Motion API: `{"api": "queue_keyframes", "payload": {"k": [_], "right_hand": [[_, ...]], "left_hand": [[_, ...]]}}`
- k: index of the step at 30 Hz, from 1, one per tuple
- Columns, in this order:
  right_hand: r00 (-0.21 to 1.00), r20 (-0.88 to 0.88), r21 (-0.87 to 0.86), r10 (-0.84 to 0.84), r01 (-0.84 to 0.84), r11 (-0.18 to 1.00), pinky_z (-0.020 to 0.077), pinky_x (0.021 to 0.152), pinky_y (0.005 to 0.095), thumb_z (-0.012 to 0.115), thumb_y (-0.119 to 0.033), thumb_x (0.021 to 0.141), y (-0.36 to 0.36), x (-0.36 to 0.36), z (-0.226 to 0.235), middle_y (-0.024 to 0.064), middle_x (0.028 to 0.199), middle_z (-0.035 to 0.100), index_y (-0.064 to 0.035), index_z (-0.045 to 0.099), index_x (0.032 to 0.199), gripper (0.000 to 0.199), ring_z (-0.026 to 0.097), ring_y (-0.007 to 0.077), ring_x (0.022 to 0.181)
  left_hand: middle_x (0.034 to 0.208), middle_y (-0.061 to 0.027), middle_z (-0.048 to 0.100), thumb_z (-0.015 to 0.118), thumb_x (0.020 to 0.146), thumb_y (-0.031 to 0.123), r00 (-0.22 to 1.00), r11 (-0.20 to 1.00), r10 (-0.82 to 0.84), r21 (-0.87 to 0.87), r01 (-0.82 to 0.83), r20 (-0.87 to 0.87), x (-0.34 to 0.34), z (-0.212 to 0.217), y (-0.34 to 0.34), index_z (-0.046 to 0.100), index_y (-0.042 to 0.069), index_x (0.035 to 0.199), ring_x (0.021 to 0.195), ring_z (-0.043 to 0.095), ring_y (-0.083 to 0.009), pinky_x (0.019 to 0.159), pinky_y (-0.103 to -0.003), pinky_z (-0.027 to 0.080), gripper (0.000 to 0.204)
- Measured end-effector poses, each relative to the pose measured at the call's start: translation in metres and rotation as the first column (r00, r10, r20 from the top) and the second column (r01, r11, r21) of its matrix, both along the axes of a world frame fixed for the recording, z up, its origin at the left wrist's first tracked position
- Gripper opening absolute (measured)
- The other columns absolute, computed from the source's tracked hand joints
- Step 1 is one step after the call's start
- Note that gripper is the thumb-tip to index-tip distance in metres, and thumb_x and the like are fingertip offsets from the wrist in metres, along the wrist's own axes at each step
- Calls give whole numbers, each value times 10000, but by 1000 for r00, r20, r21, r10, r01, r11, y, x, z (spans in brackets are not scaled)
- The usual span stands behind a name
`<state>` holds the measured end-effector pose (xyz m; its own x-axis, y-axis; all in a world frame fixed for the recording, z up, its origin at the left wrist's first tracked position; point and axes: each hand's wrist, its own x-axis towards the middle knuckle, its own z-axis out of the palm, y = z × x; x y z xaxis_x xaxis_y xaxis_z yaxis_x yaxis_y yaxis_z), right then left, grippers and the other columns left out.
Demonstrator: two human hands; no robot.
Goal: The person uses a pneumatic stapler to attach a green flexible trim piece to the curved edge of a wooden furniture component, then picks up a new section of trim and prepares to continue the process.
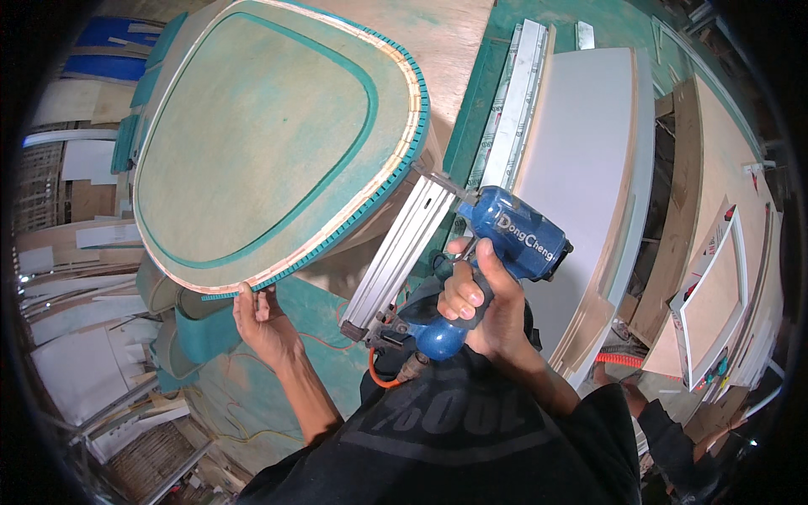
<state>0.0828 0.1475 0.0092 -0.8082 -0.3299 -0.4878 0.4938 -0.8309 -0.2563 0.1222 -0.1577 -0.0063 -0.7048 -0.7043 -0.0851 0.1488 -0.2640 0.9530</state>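
Observation:
A large rounded, green-tinted panel [261, 143] with a darker teal curved band on its face fills the upper left. Around its rim runs a teal slotted strip [410, 160], beside a pale wood-coloured edging. My left hand [263, 324] is closed at the panel's near edge, fingers pinching the strip close to its loose-looking end. In my right hand [492, 295] is a blue air nail gun [518, 231] with a long silver magazine [396, 252]. Its nose is at the panel's right rim; whether it touches cannot be told. An orange hose [379, 374] bends from the handle's base.
Right of the nail gun lie a long white curved panel [581, 118] and silvery wrapped strips [513, 105]. Teal curved pieces [202, 328] stand below the panel. Stacked boards [84, 320] line the left. Another person's dark sleeve [669, 433] shows at lower right, near a white triangular frame [715, 295].

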Motion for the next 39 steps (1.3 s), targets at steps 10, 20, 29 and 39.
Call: {"api": "queue_keyframes", "payload": {"k": [10, 20, 29, 39], "right_hand": [[1000, -15, 12, -8, 9, 1000, 395, 574, 288, 541, -385, 1042, -5, 2, -4, -43, 573, 423, -28, 555, 1144, 371, 432, 90, 500], [1000, 2, 19, 1, -1, 1000, 401, 570, 290, 558, -377, 1035, -5, 1, -1, -50, 573, 409, -25, 564, 1142, 368, 422, 81, 501], [998, -27, -8, -64, 64, 998, 398, 574, 282, 568, -393, 1029, -10, 6, 1, -41, 592, 410, -11, 571, 1186, 414, 422, 96, 522], [992, -106, 27, -64, 67, 997, 397, 570, 289, 550, -395, 1036, 9, 16, -12, -43, 596, 431, -24, 558, 1152, 389, 431, 93, 522]], "left_hand": [[690, 15, 555, 628, 984, 116, 996, 997, 78, 18, -79, 32, -11, 17, 19, 574, 5, 1016, 618, 506, -47, 832, -301, 516, 128], [770, 0, 632, 619, 1000, 192, 1000, 1000, -22, 1, 22, -11, -1, 5, 6, 647, -4, 1008, 746, 588, -77, 836, -275, 504, 198], [819, -33, 635, 631, 969, 67, 997, 997, 68, 21, -68, -21, -5, 8, 8, 592, -20, 1030, 605, 497, -50, 849, -321, 533, 113], [797, -50, 634, 661, 965, 115, 998, 1000, 13, 29, -11, -56, -1, 0, -1, 589, -10, 965, 621, 521, -72, 803, -312, 531, 144]]}}
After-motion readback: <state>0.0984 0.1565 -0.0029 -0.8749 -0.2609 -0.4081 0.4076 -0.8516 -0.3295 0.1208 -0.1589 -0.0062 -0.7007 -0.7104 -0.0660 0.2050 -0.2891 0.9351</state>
